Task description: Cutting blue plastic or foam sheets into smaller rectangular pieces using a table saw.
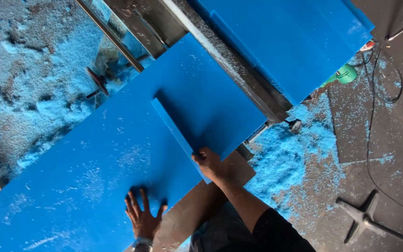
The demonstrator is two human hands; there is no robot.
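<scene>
Left hand (142,215) spread flat on the big blue sheet (94,168) near its edge. Right hand (209,163) gripping the near end of a narrower blue panel (206,100) lying on top. Metal rail (232,70) crossing behind (dusted with chips). Blue shavings (281,158) scattered over the floor.

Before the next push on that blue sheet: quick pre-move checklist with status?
1. Left hand flat on the large blue sheet: ok.
2. Right hand gripping the near end of the narrow blue strip: ok.
3. Both hands apart from the metal rail: ok.
4. Sheet surface clean: not ok, blue shavings lie on it.
5. Floor footing: not ok, blue shavings and a black cable on it.
6. Blade position: cannot tell.
</scene>
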